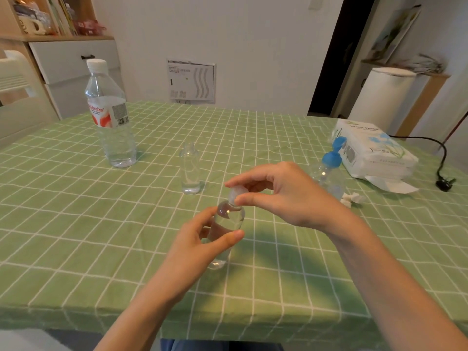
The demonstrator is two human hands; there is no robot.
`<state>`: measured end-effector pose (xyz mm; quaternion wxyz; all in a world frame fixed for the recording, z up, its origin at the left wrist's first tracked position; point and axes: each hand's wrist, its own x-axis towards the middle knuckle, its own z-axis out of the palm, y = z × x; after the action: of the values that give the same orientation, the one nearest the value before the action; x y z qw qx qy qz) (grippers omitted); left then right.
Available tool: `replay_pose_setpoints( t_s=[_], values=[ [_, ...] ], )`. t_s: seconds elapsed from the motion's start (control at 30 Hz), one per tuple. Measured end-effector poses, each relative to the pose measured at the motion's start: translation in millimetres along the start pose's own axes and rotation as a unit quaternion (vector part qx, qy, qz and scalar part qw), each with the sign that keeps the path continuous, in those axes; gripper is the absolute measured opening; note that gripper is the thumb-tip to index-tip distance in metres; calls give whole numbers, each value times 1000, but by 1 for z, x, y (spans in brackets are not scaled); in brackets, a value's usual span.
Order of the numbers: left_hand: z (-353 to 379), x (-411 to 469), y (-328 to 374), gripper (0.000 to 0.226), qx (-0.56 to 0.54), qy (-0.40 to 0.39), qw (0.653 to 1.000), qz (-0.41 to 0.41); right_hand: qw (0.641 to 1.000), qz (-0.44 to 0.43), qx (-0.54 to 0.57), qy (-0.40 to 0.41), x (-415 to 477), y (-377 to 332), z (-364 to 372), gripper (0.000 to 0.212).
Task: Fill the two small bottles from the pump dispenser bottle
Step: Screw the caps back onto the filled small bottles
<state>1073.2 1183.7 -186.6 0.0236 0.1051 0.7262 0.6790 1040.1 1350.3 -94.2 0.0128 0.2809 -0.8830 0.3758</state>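
Both forearms enter from the bottom edge and meet over the near middle of the green checked tablecloth (pixel 76 224). Left hand (pixel 200 239): thumb and fingers curled round the body of a small clear plastic bottle (pixel 229 219), gripping it at mid-height. Right hand (pixel 286 196): thumb and forefinger pinching the small translucent white cap (pixel 235 194) seated on that bottle's neck; remaining fingers loosely curled, holding nothing else.

Bottle's long axis is near upright, neck leaning slightly away and toward the right hand, which sits directly above it. Base appears to be at the cloth; contact cannot be confirmed. Fill level cannot be read through the clear wall.

Second small clear bottle (pixel 190 171) stands upright and uncapped, beyond the hands and slightly left, apart from both. Clear pump dispenser bottle with blue pump head (pixel 329 173) stands to the right and farther back, nearer the right hand, well apart from both small bottles.

Assessment: the cap is being turned about the bottle's axis; whether on or off cannot be determined. Any next reach to the dispenser favours the right hand.
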Motion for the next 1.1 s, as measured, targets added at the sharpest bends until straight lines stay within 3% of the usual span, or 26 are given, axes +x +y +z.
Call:
replay_pose_setpoints(
  t_s=[0.1,0.23,0.33,0.43,0.57,0.63,0.7,0.8,0.93,1.1],
  values=[
    [2,0,-1,39,2,6,1000,6,999,18,-39,18,4,-1,2,20],
    [4,1,-1,41,7,9,1000,7,986,33,-155,54,9,0,6,38],
    [3,1,-1,43,-2,9,1000,3,994,44,-101,7,7,1,0,50],
    [1,1,-1,42,-12,6,1000,4,999,22,-20,-38,3,4,-5,39],
    [3,1,-1,41,-15,8,1000,3,998,21,-58,11,5,3,-1,26],
    [4,1,-2,38,-9,5,1000,1,991,25,-126,26,6,2,2,37],
    [5,1,-2,38,-11,5,1000,0,987,28,-156,13,5,3,2,46],
    [4,2,0,41,-14,5,1000,0,994,15,-107,-36,2,4,-2,48],
    [6,3,1,41,-15,0,1000,2,995,-4,-97,-7,1,4,-1,26],
    [8,3,-1,39,-14,-5,1000,2,987,28,-159,8,4,4,0,44]
  ],
)
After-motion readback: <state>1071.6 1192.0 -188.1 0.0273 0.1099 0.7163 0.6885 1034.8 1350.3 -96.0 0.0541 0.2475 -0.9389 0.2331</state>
